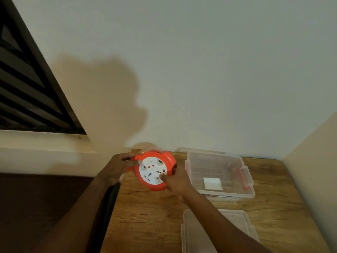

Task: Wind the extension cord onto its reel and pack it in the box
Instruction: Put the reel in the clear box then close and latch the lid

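An orange extension cord reel (155, 171) with a white socket face is held above the left part of a wooden table (145, 216). My left hand (116, 168) grips its left edge by the orange handle. My right hand (175, 181) holds the lower right side, with fingers pressed on the white face. No loose cord shows. A clear plastic box (218, 172) with red latches stands open just right of the reel, with a white paper piece (212, 183) inside.
The box's clear lid (218, 232) lies flat near the table's front right, partly under my right forearm. Walls close in behind and to the right. A window with dark bars (27, 88) and a ledge lie to the left.
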A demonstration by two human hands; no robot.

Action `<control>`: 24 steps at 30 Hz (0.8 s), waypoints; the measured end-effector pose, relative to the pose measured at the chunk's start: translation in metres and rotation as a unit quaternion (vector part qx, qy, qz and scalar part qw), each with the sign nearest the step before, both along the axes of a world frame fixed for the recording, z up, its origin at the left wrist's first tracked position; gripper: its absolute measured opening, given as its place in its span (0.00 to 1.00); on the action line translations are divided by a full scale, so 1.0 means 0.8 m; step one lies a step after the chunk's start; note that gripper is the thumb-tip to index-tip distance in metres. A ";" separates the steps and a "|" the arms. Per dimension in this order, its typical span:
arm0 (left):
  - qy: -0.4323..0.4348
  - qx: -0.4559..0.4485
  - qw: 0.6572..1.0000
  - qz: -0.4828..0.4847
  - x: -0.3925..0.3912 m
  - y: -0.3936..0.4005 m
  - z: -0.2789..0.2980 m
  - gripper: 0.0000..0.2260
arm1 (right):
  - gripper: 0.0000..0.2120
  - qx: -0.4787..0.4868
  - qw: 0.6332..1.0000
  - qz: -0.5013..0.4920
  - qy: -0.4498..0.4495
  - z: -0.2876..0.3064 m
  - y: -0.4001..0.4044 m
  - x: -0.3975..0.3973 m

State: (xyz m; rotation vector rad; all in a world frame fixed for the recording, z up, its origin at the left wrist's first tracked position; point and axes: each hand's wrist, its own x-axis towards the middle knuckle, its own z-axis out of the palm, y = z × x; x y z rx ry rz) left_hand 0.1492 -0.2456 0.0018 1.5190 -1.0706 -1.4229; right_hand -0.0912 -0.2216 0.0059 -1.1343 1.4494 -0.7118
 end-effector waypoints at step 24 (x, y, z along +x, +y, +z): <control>0.057 0.003 0.998 0.026 -0.348 -0.006 -0.014 0.12 | 0.33 -0.086 0.943 0.039 0.319 0.025 -0.037 -0.301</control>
